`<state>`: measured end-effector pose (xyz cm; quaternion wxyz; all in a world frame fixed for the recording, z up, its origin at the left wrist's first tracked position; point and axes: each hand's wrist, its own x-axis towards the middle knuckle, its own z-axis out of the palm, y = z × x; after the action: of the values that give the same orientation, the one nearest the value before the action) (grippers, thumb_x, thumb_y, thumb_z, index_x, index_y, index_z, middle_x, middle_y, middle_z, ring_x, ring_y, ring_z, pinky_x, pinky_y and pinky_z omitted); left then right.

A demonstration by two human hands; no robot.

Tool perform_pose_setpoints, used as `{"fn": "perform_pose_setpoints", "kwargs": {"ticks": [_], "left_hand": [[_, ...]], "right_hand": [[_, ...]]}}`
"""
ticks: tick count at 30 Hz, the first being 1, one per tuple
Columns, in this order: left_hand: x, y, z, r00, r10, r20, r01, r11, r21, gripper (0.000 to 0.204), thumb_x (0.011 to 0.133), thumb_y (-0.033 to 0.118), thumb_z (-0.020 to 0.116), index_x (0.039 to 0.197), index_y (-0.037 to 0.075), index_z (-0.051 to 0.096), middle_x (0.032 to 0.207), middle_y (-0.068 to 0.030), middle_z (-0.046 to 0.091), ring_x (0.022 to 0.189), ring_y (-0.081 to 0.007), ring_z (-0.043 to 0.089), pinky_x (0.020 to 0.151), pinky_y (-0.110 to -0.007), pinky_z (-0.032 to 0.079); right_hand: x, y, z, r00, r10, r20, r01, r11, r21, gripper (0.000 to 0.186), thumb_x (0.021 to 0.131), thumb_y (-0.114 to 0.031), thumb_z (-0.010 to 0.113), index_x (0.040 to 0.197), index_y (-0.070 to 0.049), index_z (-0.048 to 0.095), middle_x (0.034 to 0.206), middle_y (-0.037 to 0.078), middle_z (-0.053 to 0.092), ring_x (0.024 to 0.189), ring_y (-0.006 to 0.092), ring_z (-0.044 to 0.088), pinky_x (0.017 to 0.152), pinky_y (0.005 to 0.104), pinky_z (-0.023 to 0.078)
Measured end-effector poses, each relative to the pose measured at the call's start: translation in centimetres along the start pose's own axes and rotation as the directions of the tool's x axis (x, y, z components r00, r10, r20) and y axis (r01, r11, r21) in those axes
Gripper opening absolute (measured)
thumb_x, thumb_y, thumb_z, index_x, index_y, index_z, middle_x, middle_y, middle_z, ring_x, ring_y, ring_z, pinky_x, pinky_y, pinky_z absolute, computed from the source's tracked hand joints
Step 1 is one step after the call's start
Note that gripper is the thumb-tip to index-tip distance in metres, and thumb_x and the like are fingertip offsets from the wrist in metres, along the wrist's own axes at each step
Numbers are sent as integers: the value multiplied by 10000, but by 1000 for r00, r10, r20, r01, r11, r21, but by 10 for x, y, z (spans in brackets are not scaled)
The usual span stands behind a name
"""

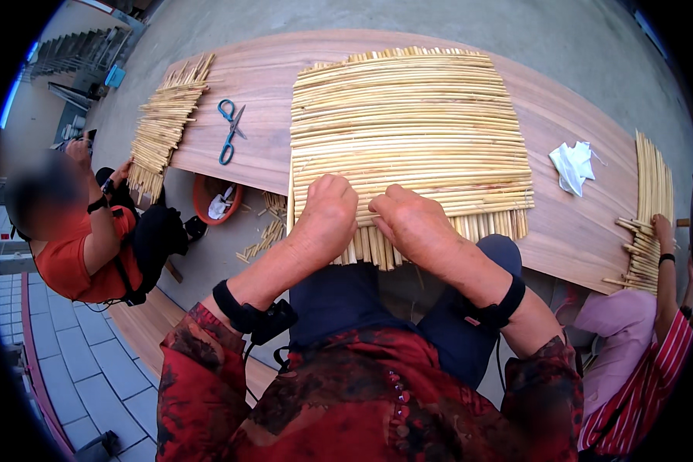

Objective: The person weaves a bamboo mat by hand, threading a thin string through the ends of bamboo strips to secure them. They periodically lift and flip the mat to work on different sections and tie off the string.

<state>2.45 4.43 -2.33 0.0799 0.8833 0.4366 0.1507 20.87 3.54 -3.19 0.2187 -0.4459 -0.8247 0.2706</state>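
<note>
A woven mat of pale yellow reed stalks (412, 115) lies on the table in front of me, its stalks running side to side. Along its near edge, a lower layer of stalk ends (377, 248) points toward my lap. My left hand (331, 206) is closed over the near part of the mat, left of its middle. Close beside it, my right hand (414, 219) is also closed, thumb and fingers drawn together at the mat's surface. What the fingers of either hand hold is hidden beneath them.
Blue-handled scissors (229, 132) lie left of the mat, a crumpled white cloth (573, 166) right. An orange-red bucket (214, 202) and cut stalk pieces (268, 231) are on the floor. Co-workers sit at both sides by other reed mats (165, 123). My legs are under the near edge.
</note>
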Motion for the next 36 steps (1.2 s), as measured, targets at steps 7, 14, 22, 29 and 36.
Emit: {"fn": "perform_pose_setpoints", "kwargs": {"ticks": [7, 14, 22, 29, 36], "left_hand": [[3, -8, -4, 993, 89, 75, -88, 996, -6, 136, 635, -21, 562, 756, -20, 499, 842, -173, 484, 845, -344, 481, 775, -419, 416], [4, -37, -18, 985, -148, 83, 162, 969, -189, 100, 730, -62, 565, 780, 11, 518, 846, -137, 516, 820, -322, 505, 741, -386, 432], [-19, -26, -18, 987, -155, -50, 116, 885, -451, 116, 777, -53, 575, 850, 5, 506, 978, -134, 556, 982, -305, 551, 843, -355, 452], [-24, -28, -9, 985, -115, -132, 47, 901, -432, 119, 775, -53, 582, 847, 2, 505, 1004, -134, 564, 1008, -300, 558, 855, -358, 455], [-25, -29, -7, 988, -60, -141, -2, 915, -404, 146, 732, -59, 599, 826, 1, 505, 930, -116, 553, 903, -304, 550, 790, -359, 453]], "right_hand": [[1, -3, 5, 999, -42, -18, 40, 994, -106, 121, 792, -160, 624, 856, -70, 576, 813, 107, 554, 803, 305, 581, 648, 409, 488], [3, -4, 5, 1000, -6, -20, 5, 997, -76, 111, 802, -170, 607, 804, -63, 579, 817, 96, 559, 807, 287, 600, 682, 411, 502], [20, -16, 9, 983, -171, 60, 180, 956, -230, 80, 773, -93, 573, 843, -71, 540, 825, 96, 542, 692, 283, 626, 574, 389, 513], [29, -9, 19, 992, -111, 55, 123, 945, -302, 50, 780, -80, 559, 814, -58, 528, 791, 110, 549, 681, 288, 629, 578, 383, 515], [32, 13, -4, 974, 227, -10, -224, 965, 133, 58, 815, -107, 581, 854, -65, 586, 790, 107, 588, 720, 300, 616, 632, 386, 499]]}}
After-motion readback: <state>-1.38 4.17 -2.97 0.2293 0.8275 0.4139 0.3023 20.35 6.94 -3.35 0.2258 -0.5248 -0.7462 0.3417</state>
